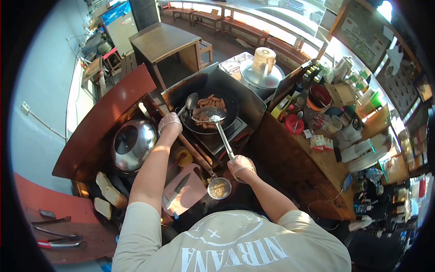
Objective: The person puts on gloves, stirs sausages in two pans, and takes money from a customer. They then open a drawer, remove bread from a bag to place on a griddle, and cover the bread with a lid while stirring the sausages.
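A dark wok [232,119] on a stove holds several brown, sausage-like pieces [212,100]. My left hand [170,123], in a clear plastic glove, is closed around the handle of a metal ladle [192,100]. The ladle's bowl rests near the wok's left side. In my right hand [242,167], also gloved, is the long handle of a skimmer [224,138]. Its wide head is over the brown pieces and partly covers them. Below the wok, nearer my body, a small round metal container [219,188] holds light brown bits.
Metal splash guards [244,90] surround the wok. A shiny domed lid [134,145] sits to the left. A knife [180,187] lies on a pink cutting board [192,192]. A steamer pot [262,75] stands behind, and a cluttered wooden counter [297,140] runs along the right.
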A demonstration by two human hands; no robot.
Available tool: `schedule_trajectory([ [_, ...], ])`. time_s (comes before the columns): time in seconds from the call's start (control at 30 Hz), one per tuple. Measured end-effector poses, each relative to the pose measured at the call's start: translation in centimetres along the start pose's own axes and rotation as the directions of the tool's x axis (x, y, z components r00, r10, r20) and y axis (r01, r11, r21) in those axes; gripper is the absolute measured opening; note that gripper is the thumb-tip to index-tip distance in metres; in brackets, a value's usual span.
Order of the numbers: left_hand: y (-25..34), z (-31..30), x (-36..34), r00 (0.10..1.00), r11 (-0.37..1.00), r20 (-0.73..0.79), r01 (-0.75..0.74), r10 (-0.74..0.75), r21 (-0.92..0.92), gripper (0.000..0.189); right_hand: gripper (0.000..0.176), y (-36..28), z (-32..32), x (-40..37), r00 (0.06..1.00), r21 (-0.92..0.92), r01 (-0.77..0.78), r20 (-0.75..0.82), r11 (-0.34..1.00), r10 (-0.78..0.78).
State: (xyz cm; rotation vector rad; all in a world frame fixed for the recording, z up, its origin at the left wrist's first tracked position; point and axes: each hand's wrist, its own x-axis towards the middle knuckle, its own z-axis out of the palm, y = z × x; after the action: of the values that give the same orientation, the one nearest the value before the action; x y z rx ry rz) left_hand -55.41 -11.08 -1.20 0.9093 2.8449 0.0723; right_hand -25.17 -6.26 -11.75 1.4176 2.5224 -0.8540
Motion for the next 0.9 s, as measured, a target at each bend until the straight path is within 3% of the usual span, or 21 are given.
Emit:
schedule_trajectory([
  [0.03, 0.4, 0.4, 0.3, 1.000, 1.000, -0.022, 0.012, -0.012, 0.012, 0.024, 0.033, 0.5, -1.6, 0.2, 1.000, -0.006, 0.015, 0.014, 1.000, -0.015],
  [0.1, 1.3, -0.1, 0.6, 0.999, 0.996, 0.054, -0.002, -0.003, 0.093, 0.023, 0.035, 1.6, -5.7, 0.5, 0.988, 0.241, -0.082, 0.149, 0.967, 0.046],
  [0.17, 1.9, -1.1, -0.2, 0.999, 0.999, 0.039, 0.033, -0.034, 0.043, 0.020, 0.036, 4.8, -8.0, 2.7, 0.975, 0.487, -0.035, 0.207, 0.872, -0.077],
  [0.23, 3.0, -1.1, -1.6, 0.996, 0.998, -0.072, 0.059, -0.057, 0.031, 0.018, 0.037, 7.2, -10.3, 5.3, 0.962, 0.605, -0.081, 0.255, 0.792, -0.096],
  [0.27, 2.8, -0.2, -1.5, 0.994, 0.995, -0.106, 0.022, -0.012, 0.101, 0.016, 0.039, 9.0, -10.3, 8.5, 0.942, 0.405, 0.104, 0.253, 0.908, -0.221],
  [0.37, 4.5, -0.2, -3.3, 0.992, 0.994, -0.107, 0.078, -0.069, 0.080, 0.016, 0.041, 8.7, -14.5, 11.8, 0.936, 0.309, 0.139, 0.269, 0.941, -0.227],
  [0.4, 3.2, 1.7, -2.1, 0.998, 0.983, -0.012, 0.059, -0.058, 0.174, 0.017, 0.041, 8.5, -14.7, 12.8, 0.933, 0.307, 0.146, 0.275, 0.940, -0.234],
  [0.43, 1.7, 3.4, -1.2, 0.998, 0.982, -0.012, 0.070, -0.069, 0.176, 0.017, 0.042, 8.4, -14.5, 13.8, 0.950, 0.198, 0.209, 0.189, 0.958, -0.247],
  [0.47, 0.2, 4.9, -0.7, 0.982, 0.936, 0.168, -0.139, 0.087, 0.324, 0.013, 0.042, 8.4, -14.5, 14.6, 0.957, 0.081, 0.263, 0.104, 0.962, -0.270],
  [0.5, -0.3, 5.5, -0.7, 0.909, 0.837, 0.364, -0.355, 0.204, 0.418, 0.011, 0.042, 8.6, -14.6, 15.5, 0.953, 0.078, 0.274, 0.114, 0.959, -0.281],
  [0.53, 1.4, 3.6, -1.9, 0.838, 0.818, 0.483, -0.453, 0.255, 0.354, 0.011, 0.041, 8.7, -14.5, 16.2, 0.938, 0.136, 0.235, 0.226, 0.962, -0.261],
  [0.57, 2.7, 3.6, -3.3, 0.843, 0.828, 0.482, -0.437, 0.239, 0.352, 0.011, 0.039, 8.7, -14.4, 16.6, 0.909, 0.186, 0.190, 0.338, 0.964, -0.245],
  [0.6, 3.9, 4.0, -4.9, 0.929, 0.960, 0.368, 0.069, 0.037, -0.270, 0.007, 0.039, 8.7, -14.8, 16.5, 0.901, 0.179, 0.207, 0.349, 0.962, -0.258],
  [0.63, 5.2, 4.2, -6.1, 0.894, 0.447, 0.396, 0.448, -0.208, -0.774, 0.007, 0.035, 8.7, -15.6, 16.1, 0.874, 0.315, 0.082, 0.433, 0.946, -0.219],
  [0.67, 7.3, 3.9, -6.8, 0.885, 0.450, 0.389, 0.465, -0.256, -0.762, 0.007, 0.030, 8.7, -16.3, 15.8, 0.834, 0.427, -0.060, 0.518, 0.902, -0.190],
  [0.7, 8.8, 3.6, -7.3, 0.875, 0.455, 0.382, 0.482, -0.299, -0.749, 0.008, 0.030, 8.6, -16.7, 15.7, 0.828, 0.419, -0.049, 0.525, 0.907, -0.198],
  [0.77, 7.7, 7.3, -5.7, 0.874, 0.407, 0.388, 0.481, -0.293, -0.777, 0.006, 0.021, 8.5, -17.7, 15.7, 0.785, 0.580, -0.324, 0.605, 0.748, -0.130],
  [0.83, 5.2, 11.0, -3.9, 0.977, -0.006, 0.208, 0.208, -0.042, -0.978, 0.007, 0.019, 8.4, -19.1, 15.3, 0.777, 0.638, -0.338, 0.604, 0.692, -0.178],
  [0.87, 4.3, 10.7, -3.1, 0.942, 0.220, 0.328, 0.337, -0.076, -0.916, 0.007, 0.019, 8.1, -19.9, 15.0, 0.763, 0.664, -0.389, 0.620, 0.639, -0.180],
  [0.9, 4.1, 11.2, -2.9, 0.943, 0.215, 0.325, 0.334, -0.078, -0.918, 0.007, 0.018, 7.8, -20.3, 14.9, 0.748, 0.684, -0.437, 0.637, 0.584, -0.186],
])
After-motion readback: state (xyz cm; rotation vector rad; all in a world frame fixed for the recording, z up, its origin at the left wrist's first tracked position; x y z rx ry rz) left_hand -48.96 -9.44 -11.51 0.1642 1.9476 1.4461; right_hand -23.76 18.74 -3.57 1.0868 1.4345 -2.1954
